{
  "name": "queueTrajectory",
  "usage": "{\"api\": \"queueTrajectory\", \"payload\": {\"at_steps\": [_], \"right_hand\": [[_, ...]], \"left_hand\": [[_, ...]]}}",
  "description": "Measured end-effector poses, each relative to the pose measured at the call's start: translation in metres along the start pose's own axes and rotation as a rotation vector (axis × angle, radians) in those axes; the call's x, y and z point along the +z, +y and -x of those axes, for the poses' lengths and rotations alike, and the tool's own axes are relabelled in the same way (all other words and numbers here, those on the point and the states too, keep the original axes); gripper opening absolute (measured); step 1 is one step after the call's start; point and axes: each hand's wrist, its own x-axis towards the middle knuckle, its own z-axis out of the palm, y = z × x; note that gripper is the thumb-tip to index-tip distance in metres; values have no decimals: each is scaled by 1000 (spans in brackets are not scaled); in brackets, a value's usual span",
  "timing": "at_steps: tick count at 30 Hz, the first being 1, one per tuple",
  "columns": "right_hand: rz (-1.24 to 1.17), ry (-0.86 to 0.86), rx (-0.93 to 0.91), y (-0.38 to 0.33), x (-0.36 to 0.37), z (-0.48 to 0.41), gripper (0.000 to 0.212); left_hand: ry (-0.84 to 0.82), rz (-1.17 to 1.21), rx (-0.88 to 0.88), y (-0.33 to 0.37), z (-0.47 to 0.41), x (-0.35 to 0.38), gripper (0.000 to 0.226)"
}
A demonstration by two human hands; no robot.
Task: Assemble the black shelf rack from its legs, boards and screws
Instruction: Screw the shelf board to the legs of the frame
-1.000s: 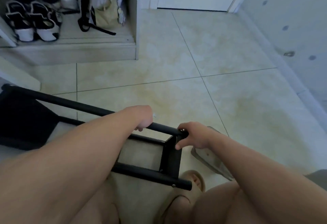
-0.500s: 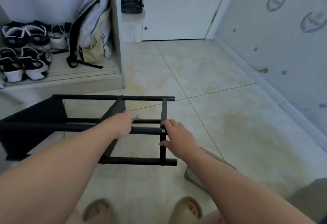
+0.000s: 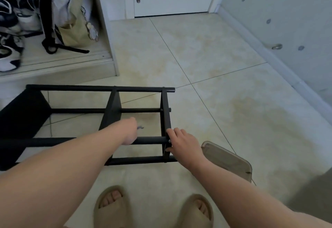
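The black shelf rack (image 3: 115, 89) lies on its side on the tiled floor, its long round legs running left to right with flat boards between them. My left hand (image 3: 129, 131) is curled just above the near upper leg (image 3: 150, 140) and grips a small grey metal tool (image 3: 140, 127) that sticks out to the right. My right hand (image 3: 182, 141) holds the edge of the end board (image 3: 165, 112) where that leg meets it, fingers above and thumb below a small screw (image 3: 169, 141).
A clear plastic tray (image 3: 226, 159) lies on the floor just right of my right wrist. My sandalled feet (image 3: 115, 208) stand below the rack. An open cabinet (image 3: 59, 65) with shoes and a backpack (image 3: 68, 17) is at back left, a wall (image 3: 287, 30) at right.
The rack, close and tilted a second ago, now lies flat and farther out on the floor. Both hands stay at the same leg and end board.
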Motion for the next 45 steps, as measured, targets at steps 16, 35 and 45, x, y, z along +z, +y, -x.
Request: {"api": "queueTrajectory", "payload": {"at_steps": [16,35,45], "right_hand": [[-203,-323,-36,-1,60,24,35],[33,-312,-330,36,90,-30,140],[21,-240,-374,38,96,-31,137]], "left_hand": [[-486,-338,89,12,-20,44,33],[-260,576,142,-21,-87,116,10],[-409,1062,173,8,-87,119,17]]}}
